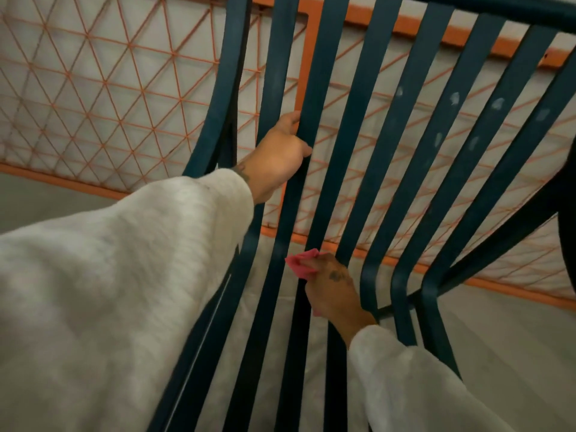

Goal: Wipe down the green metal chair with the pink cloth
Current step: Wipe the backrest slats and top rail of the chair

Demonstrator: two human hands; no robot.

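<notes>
An orange wire-mesh panel [109, 98] stands against a pale wall [374, 1].

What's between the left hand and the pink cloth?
Head view: only a bare stretch of dark green metal chair slat between left hand and pink cloth; orange wire mesh behind.

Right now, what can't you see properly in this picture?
All in the head view:
- Pink cloth: mostly hidden under the right hand; only a corner shows.
- Left hand: the slat it grips hides how far it wraps behind.
- Green chair: cut off by the picture edges, and its lower left is covered by the left sleeve.
- Pale marks on the right slats: too blurry to tell dirt from chipped paint.
</notes>
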